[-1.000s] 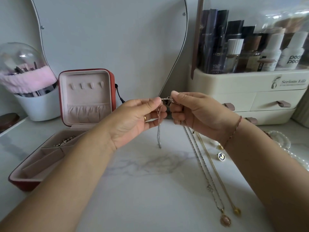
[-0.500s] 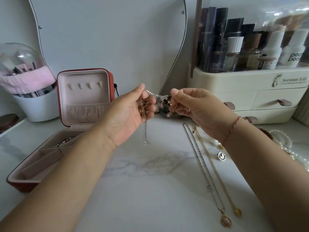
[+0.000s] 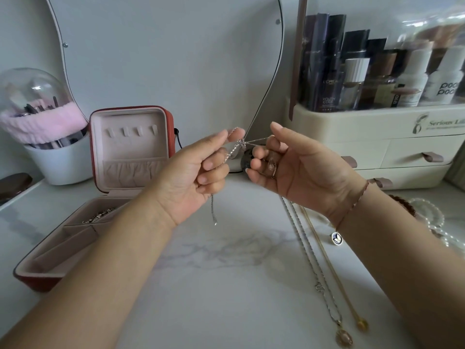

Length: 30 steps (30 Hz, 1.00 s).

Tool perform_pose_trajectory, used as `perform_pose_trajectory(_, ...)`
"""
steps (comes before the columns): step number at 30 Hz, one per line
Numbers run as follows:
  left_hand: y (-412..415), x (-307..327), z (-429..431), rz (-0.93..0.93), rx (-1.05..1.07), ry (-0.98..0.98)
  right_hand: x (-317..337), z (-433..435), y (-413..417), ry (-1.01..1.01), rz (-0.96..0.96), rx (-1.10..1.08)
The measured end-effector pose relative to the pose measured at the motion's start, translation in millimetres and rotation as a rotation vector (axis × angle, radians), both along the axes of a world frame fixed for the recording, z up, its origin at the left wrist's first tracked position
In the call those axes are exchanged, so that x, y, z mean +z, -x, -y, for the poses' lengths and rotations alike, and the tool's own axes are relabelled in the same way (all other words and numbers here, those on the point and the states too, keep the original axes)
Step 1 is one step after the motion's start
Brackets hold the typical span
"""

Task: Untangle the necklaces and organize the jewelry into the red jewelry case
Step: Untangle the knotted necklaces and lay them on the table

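Your white marbled tabletop (image 3: 226, 285) sits before a wall mirror (image 3: 163, 59), with a cream cosmetics organizer (image 3: 364, 137) at the right and a brush tub (image 3: 57, 162) at the left. The red jewelry case (image 3: 130, 147) stands open at the left, lid upright. 2 pendant necklaces, the silver necklace (image 3: 309, 253) and the gold necklace (image 3: 329, 255), lie side by side at the right. Both hands are raised above the table: your left hand (image 3: 191, 177) and right hand (image 3: 297, 170) each pinch the thin silver chain (image 3: 241, 143), its knot stretched between them and 1 end dangling below the left.
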<state>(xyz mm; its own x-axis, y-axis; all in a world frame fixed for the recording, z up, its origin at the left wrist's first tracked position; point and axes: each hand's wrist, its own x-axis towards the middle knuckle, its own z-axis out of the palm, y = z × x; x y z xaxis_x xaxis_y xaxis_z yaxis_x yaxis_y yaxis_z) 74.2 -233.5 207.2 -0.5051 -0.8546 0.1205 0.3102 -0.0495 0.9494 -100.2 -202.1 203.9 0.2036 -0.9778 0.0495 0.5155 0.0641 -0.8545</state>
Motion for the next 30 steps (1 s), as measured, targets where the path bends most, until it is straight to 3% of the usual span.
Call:
perform_pose_trajectory(7, 0, 1, -3, 0.056, -0.053, 0.054, -2, 1, 1, -0.016, -0.046, 0.001)
perform_pose_trajectory(15, 2, 2, -13, 0.236, -0.248, 0.073, -3, 0, 1, -0.016, -0.138, 0.18)
perform_pose_trajectory(21, 0, 5, -12, 0.14, -0.192, -0.046, -5, 0, 4, 0.013, -0.316, 0.137)
perform_pose_trajectory(30, 0, -5, 3, 0.137, -0.075, -0.183, -3, 3, 4, 0.089, -0.137, -0.012)
